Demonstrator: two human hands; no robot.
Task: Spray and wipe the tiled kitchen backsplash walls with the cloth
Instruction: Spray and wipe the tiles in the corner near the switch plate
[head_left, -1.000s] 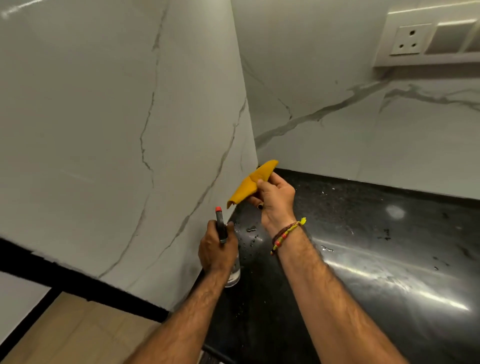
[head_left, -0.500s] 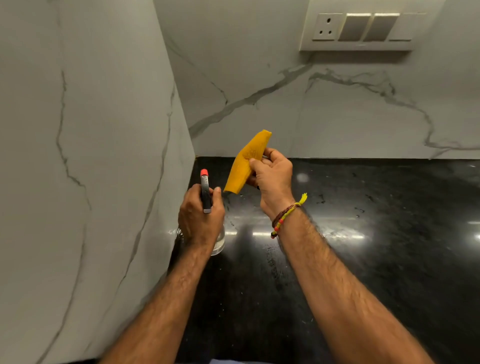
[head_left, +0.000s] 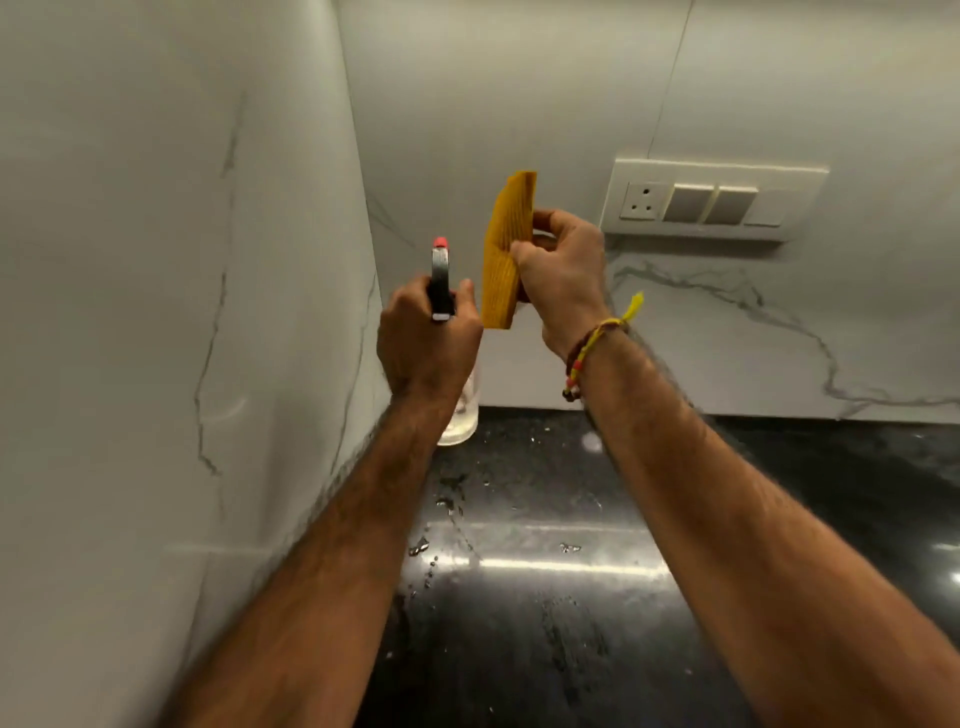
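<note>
Two marble walls (head_left: 156, 312) meet above one desk (head_left: 571, 597); left hand (head_left: 428, 345) fingers grip one spray bottle (head_left: 441, 275), right hand (head_left: 563, 280) fingers pinch one yellow cloth (head_left: 504, 260).

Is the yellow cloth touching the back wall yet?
Apart. In the head view the right hand holds the folded yellow cloth upright in the air beside the spray bottle, in front of the back wall.

Glossy black countertop (head_left: 623, 597), white switch plate (head_left: 711, 200), warm reflected light.
</note>
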